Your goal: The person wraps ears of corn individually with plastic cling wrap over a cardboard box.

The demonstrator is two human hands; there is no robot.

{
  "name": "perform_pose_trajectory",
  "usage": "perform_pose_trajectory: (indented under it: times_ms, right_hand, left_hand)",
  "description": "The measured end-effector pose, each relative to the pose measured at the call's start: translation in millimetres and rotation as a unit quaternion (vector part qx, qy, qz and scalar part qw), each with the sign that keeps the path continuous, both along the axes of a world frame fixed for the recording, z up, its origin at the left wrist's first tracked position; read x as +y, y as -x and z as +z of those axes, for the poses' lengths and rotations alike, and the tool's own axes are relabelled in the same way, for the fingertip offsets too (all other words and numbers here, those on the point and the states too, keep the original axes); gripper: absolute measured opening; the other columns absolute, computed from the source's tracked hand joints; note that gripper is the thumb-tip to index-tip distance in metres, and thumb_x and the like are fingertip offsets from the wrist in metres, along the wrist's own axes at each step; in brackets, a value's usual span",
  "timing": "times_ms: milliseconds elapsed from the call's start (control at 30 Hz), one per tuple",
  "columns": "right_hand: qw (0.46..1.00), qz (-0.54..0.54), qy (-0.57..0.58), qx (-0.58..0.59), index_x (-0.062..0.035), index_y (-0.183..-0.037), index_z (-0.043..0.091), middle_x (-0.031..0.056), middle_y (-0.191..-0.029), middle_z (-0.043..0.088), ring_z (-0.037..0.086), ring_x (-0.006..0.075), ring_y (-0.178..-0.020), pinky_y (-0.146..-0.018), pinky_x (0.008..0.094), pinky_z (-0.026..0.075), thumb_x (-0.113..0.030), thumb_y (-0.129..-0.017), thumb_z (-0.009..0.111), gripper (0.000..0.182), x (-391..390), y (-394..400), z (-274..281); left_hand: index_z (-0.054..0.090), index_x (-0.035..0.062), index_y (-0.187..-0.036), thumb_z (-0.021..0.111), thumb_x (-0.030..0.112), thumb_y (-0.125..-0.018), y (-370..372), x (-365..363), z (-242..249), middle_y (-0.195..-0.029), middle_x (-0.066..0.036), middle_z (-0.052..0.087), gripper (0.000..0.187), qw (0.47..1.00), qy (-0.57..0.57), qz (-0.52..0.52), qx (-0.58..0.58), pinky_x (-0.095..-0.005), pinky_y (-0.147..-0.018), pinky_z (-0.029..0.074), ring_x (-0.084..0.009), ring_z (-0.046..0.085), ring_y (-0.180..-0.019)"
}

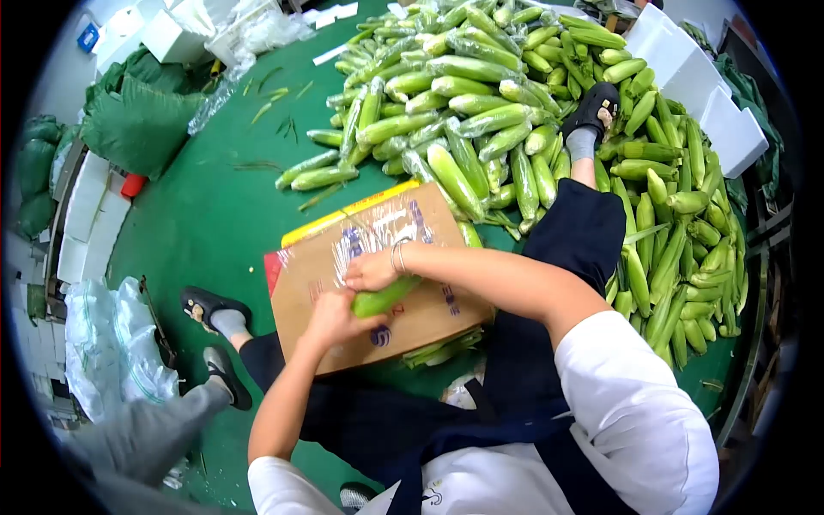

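On a flat brown cardboard box (300, 300) in front of me lies a green ear of corn in its husk (384, 297). My left hand (333, 319) is closed round the near side of this ear. Just beyond it, my right hand (375, 269), with bracelets at the wrist, is closed over the ear's far end; clear film seems to stretch there, and its fingertips are partly hidden. Behind the box rises a large pile of film-wrapped corn (481, 103). Unwrapped ears (678, 249) are heaped to the right.
Green floor (197, 223) surrounds the box. White foam boxes (730, 129) stand behind the right heap. Green sacks (142, 116) and clear plastic bags (116, 343) are at the left. Another person's leg (150, 429) reaches in at lower left. Husk leaves (442, 348) lie under the box.
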State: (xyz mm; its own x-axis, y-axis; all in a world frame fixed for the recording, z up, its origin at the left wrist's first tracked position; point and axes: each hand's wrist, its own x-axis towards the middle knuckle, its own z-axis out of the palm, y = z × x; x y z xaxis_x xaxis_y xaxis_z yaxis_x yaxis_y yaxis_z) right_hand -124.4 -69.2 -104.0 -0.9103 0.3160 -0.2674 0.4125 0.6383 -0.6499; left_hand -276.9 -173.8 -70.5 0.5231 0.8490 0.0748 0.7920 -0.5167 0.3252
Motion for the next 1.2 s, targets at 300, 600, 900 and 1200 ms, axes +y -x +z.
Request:
perform_pose_trajectory:
  times_ms: [300, 600, 900, 1200]
  right_hand:
    - [0.972, -0.131, -0.135, 0.142, -0.0058, -0.133, 0.046, 0.0143, -0.132, 0.049, 0.045, 0.0318, -0.124, -0.101, 0.0465, 0.035, -0.035, -0.085, 0.062, 0.058, -65.7, -41.9, -13.8]
    - [0.666, -0.671, 0.268, 0.186, -0.0065, -0.080, 0.068, 0.0061, -0.086, 0.067, 0.065, 0.0203, -0.081, -0.072, 0.0335, 0.051, -0.025, -0.093, 0.057, 0.025, -317.6, -248.5, 3.4]
    - [0.301, -0.518, 0.665, 0.446, -0.0007, -0.116, 0.054, 0.0186, -0.088, 0.068, 0.067, 0.0283, -0.067, -0.063, 0.0371, 0.057, -0.029, -0.099, 0.042, 0.035, -300.5, -265.0, 25.7]
    - [0.604, -0.735, -0.206, -0.229, 0.0028, -0.125, 0.046, 0.0219, -0.105, 0.050, 0.050, 0.0415, -0.105, -0.087, 0.0483, 0.044, -0.007, -0.065, 0.071, 0.065, -296.0, -491.7, -88.4]
  left_hand:
    - [0.052, -0.0010, -0.127, 0.059, 0.040, -0.089, -56.9, -197.1, -60.3, -0.107, -0.019, 0.064, 0.056, 0.330, 0.779, 0.309, -0.435, -0.0380, -0.081, 0.054, -0.0291, 0.065, -0.091]
    - [0.066, -0.0022, -0.108, 0.076, 0.013, -0.079, -140.3, -158.1, 49.6, -0.105, -0.010, 0.067, 0.034, 0.793, 0.595, 0.064, -0.117, -0.0291, -0.085, 0.048, -0.0152, 0.060, -0.097]
    - [0.043, 0.0002, -0.123, 0.064, 0.012, -0.087, -330.7, -83.6, 39.8, -0.099, -0.021, 0.064, 0.044, 0.751, 0.348, 0.025, -0.560, -0.0339, -0.071, 0.056, -0.0245, 0.067, -0.081]
    - [0.020, 0.0014, -0.148, 0.065, 0.024, -0.091, -466.0, 122.5, -11.0, -0.133, -0.019, 0.051, 0.076, 0.678, 0.305, 0.073, -0.665, -0.0357, -0.089, 0.050, -0.0231, 0.056, -0.115]
